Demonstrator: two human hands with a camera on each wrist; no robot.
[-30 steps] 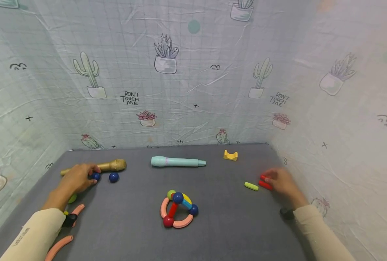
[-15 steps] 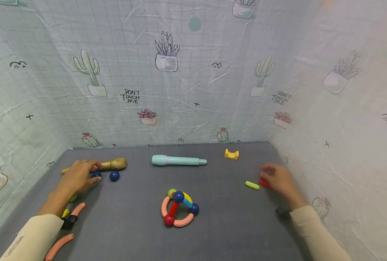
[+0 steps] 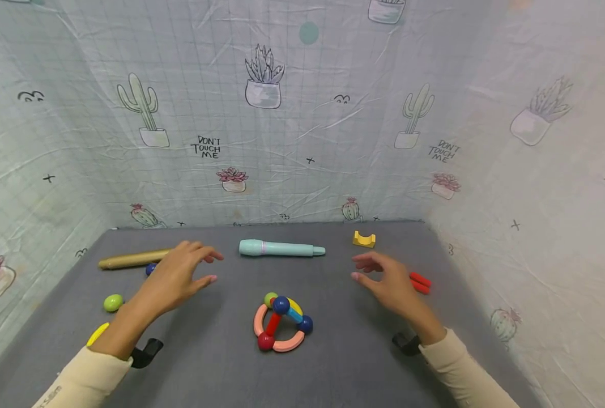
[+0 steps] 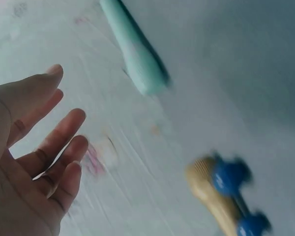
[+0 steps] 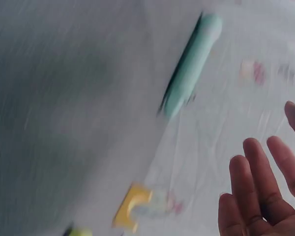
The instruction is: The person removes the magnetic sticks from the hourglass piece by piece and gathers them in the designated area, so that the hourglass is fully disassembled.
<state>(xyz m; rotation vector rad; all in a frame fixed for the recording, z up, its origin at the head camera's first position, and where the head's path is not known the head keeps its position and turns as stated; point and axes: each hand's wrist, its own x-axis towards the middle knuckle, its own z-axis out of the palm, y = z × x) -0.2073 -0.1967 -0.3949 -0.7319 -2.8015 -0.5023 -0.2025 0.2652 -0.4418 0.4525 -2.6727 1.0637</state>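
My left hand hovers over the left of the grey table, fingers loosely spread and holding nothing. Partly behind it lie a gold microphone and a blue ball; the left wrist view shows two blue balls beside the microphone. On the other side, my right hand is raised with relaxed fingers and nothing in its grasp. Close by its far edge are two red rods. Between the hands stands a magnetic stick-and-ball structure of pink curved pieces, coloured rods and balls. Neither hand touches it.
A mint microphone lies near the back, left of a yellow notched block. At left, a green ball and a yellow piece sit near my left forearm. Patterned cloth walls the table's back and sides.
Both hands have lifted from the pieces at the sides and moved inward, toward the middle structure. Both are without any piece. The red rods and green ball are more exposed now.
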